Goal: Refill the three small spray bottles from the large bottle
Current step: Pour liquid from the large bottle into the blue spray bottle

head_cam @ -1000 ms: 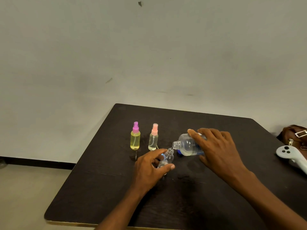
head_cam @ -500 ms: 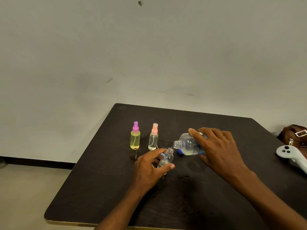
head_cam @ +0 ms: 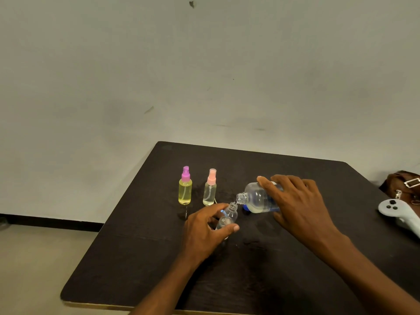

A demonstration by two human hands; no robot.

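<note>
Right hand (head_cam: 297, 205) grips large bottle (head_cam: 258, 197) mid-desk (head_cam: 136, 246), long axis near level, mouth pointing toward left edge. Left hand (head_cam: 204, 230) holds small open bottle (head_cam: 229, 218), neck tilted up to that mouth; liquid stream hard to make out.

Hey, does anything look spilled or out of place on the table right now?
Maybe. Dark, wet-looking patches mark the table near the open small bottle in the left hand and below the yellow spray bottle; possibly drips, I cannot be sure. The large bottle is tilted only because the right hand is pouring.
</note>
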